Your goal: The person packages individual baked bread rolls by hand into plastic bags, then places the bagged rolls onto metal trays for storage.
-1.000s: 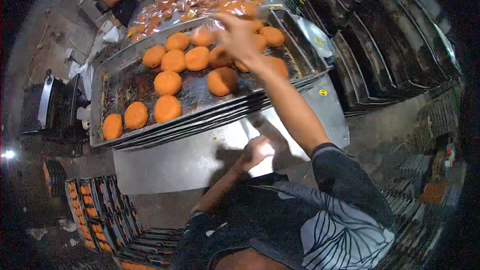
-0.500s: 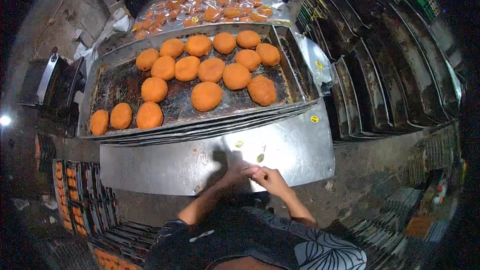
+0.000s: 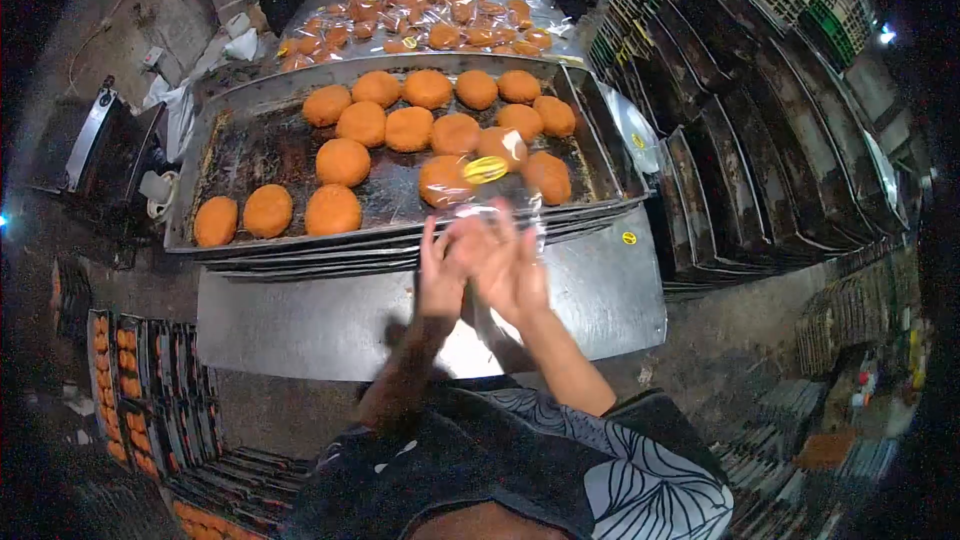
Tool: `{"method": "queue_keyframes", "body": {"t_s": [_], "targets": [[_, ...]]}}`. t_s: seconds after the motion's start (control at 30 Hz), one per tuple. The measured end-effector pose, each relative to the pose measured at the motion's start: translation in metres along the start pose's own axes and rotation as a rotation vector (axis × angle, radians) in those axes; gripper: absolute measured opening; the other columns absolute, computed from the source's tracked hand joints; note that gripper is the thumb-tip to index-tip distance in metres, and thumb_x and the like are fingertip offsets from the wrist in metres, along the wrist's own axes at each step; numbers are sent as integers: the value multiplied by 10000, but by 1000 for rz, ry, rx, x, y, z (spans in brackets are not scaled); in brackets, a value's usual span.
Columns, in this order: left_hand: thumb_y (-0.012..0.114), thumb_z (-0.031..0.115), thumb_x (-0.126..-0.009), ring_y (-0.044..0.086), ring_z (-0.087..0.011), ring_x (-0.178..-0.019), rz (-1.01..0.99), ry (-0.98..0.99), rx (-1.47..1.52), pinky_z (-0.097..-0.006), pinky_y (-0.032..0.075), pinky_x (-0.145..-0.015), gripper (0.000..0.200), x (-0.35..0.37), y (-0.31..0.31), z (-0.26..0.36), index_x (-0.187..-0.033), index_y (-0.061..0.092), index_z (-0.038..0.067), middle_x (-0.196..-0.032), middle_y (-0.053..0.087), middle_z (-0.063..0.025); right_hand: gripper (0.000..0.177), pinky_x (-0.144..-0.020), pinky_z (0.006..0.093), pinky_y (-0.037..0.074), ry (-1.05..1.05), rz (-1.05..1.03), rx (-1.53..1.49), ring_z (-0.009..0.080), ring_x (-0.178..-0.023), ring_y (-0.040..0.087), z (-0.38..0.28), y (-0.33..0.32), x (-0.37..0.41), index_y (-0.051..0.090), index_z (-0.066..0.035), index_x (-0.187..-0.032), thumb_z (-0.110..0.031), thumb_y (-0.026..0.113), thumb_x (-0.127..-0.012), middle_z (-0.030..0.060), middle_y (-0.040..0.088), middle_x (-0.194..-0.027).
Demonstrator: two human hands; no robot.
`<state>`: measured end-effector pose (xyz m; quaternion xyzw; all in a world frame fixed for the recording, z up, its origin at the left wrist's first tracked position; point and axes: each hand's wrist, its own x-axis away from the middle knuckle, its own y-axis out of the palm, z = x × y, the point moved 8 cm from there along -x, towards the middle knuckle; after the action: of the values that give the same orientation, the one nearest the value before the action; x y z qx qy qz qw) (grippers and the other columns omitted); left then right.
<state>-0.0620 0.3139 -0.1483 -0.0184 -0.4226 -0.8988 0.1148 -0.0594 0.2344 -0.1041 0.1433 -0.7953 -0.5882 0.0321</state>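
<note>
Steel worktop (image 3: 320,325), tray (image 3: 250,155) of orange buns (image 3: 343,161) behind. Head view: left hand (image 3: 438,278) and right hand (image 3: 512,265) pressed palm to palm on a clear bag (image 3: 487,172), raised over the tray's near edge. Likely rubbing it open; next, its mouth must part.

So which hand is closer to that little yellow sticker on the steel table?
Right. The right hand is raised just left of the yellow sticker; the left hand is beyond it, farther left.
</note>
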Motion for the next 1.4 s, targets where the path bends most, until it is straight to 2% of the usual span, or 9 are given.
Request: {"method": "queue_keyframes", "body": {"t_s": [0.07,0.2,0.27,0.43,0.53,0.93,1.13,1.3,1.4], "targets": [[472,203,-841,550,-232,-865,-315,-213,190,-359,469,-772,358,-15,-3,28,-1151,383,47,-963,553,-108,348,-845,372,409,394,102,122,242,-996,488,66,-15,5,444,-98,-1139,-266,497,-838,125,494,-1113],[472,206,-858,545,-192,-857,38,272,142,-356,467,-750,288,-40,-53,125,-1090,461,35,-858,542,-66,398,-846,390,403,-494,-592,2043,291,-985,508,16,39,-74,494,-53,-1114,-204,571,-754,123,506,-1129],[469,219,-858,499,-203,-958,89,268,182,-420,421,-844,312,-52,-90,143,-1124,443,60,-961,513,-79,493,-852,385,394,-249,-657,2410,314,-975,512,12,-24,-131,494,-61,-1136,-225,618,-687,170,522,-1089],[451,222,-838,442,-258,-1051,176,360,296,-476,389,-880,410,-41,-88,180,-1200,330,70,-1079,454,-118,618,-841,384,391,-156,-272,1989,317,-946,514,2,8,-119,496,-17,-1121,-302,678,-604,182,547,-1026],[452,210,-818,423,-275,-1081,220,430,318,-467,371,-902,498,-39,-71,164,-1247,240,73,-1098,457,-129,813,-793,355,378,-912,-421,1902,260,-847,491,27,115,-34,439,5,-1174,-214,777,-469,127,532,-1071],[430,253,-827,497,-239,-996,-220,-38,242,-355,396,-869,380,5,30,59,-1126,423,18,-1066,510,-122,990,-713,298,440,-395,-98,1300,230,-786,518,-10,86,1,91,-10,-1325,-128,713,-564,171,517,-1024],[577,113,-772,528,-101,-757,-300,-169,-663,-234,437,-722,304,27,7,-9,-1057,526,22,-890,560,-39,163,-558,316,471,-685,63,1595,249,-503,568,-79,37,-29,621,-1,-837,-116,547,-748,111,578,-577],[720,170,-576,498,-320,-837,-1073,237,-1592,-381,399,-763,499,53,-40,-160,-976,482,-10,-919,501,-175,199,-678,370,447,-1022,5,1805,308,-764,561,-95,91,-102,577,-3,-863,-148,567,-728,176,574,-806],[607,218,-687,505,-331,-811,-1127,170,-1489,-398,398,-744,262,45,-92,-215,-825,561,0,-835,550,-175,383,-839,350,392,-429,-390,1677,305,-974,499,-61,51,-50,502,11,-1054,-182,570,-731,180,527,-1039]]}}
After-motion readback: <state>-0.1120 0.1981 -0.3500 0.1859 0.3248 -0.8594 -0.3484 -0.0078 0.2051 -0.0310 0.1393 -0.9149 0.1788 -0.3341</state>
